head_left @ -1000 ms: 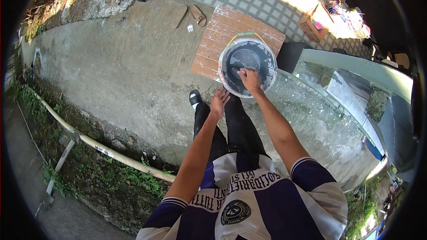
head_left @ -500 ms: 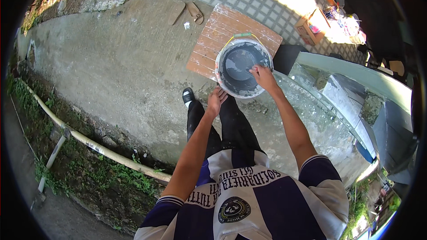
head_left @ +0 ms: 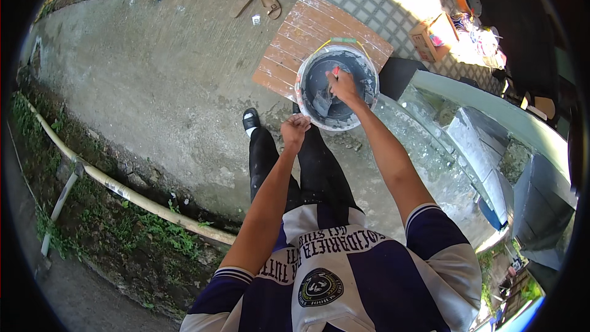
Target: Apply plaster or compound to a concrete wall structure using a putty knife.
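One grey-stained bucket [head_left: 370, 78]: stood on the slatted board [head_left: 286, 52], hiding its corner nearest us.
Right hand [head_left: 345, 87]: closed around a red-handled tool [head_left: 335, 71] inside the bucket; half a second earlier it was by the right wall, and now it sat nearer the middle with the red end showing.
Left hand [head_left: 295, 128]: half curled at the near-left rim, its fingers drawn closer together than before; we could not tell whether it gripped the rim or merely touched it.
Grey coating [head_left: 315, 77]: smeared the inside; we took the shift for part of a stroke through it.
Shirt [head_left: 387, 283]: bore dark lettering, upside down to us, and a round emblem [head_left: 320, 287].
Cardboard box [head_left: 424, 44]: off the board's right corner, its print too small for us.
White tag [head_left: 256, 19]: beyond the board's upper-left edge, its dark mark unreadable to us.
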### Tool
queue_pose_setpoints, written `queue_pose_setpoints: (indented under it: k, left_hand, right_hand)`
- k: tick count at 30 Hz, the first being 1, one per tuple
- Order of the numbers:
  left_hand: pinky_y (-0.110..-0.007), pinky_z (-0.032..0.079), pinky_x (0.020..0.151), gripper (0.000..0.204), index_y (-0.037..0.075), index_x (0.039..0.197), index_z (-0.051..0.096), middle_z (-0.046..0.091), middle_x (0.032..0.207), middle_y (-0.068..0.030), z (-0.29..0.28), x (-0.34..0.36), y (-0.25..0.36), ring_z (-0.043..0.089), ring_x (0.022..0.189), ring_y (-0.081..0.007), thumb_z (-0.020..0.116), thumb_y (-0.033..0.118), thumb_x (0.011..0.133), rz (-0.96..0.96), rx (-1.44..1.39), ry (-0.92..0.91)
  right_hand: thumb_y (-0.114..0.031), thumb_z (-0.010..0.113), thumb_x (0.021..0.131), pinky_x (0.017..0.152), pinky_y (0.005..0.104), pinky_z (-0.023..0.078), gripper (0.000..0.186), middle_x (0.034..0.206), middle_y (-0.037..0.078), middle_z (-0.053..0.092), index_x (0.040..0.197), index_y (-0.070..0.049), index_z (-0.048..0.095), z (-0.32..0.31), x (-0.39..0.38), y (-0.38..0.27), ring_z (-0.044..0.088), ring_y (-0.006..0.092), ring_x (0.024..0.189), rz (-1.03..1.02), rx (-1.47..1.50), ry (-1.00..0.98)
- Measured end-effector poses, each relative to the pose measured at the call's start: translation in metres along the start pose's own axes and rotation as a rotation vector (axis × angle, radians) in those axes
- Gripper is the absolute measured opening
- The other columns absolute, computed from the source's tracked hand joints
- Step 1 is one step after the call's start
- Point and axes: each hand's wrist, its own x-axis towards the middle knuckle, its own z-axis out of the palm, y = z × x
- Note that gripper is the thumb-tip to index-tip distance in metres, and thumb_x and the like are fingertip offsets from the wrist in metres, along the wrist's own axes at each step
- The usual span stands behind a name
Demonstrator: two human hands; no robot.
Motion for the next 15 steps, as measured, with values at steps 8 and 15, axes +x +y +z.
queue_pose_setpoints:
  k: [8,15]
  left_hand:
    - [-0.030,0.056,0.069,0.017,-0.002,0.102,0.048,0.062,0.088,-0.0081,0.003,0.000,0.004,0.064,0.074,-0.0168,0.056,0.003,0.089,-0.068,-0.007,-0.085]
    - [-0.033,0.056,0.071,0.019,-0.002,0.106,0.045,0.062,0.090,-0.0105,0.001,0.007,0.006,0.066,0.079,-0.0203,0.054,0.003,0.089,-0.077,0.051,-0.113]
  right_hand:
    - [-0.031,0.051,0.092,0.072,0.0497,0.049,0.035,0.088,0.027,0.062,0.099,0.003,0.056,0.000,0.001,0.019,0.062,0.0424,0.081,-0.234,-0.442,-0.226]
    - [-0.029,0.056,0.090,0.064,0.0459,0.049,0.032,0.069,0.024,0.061,0.082,0.002,0.058,0.033,-0.015,0.016,0.061,0.0425,0.071,-0.001,-0.033,0.151]
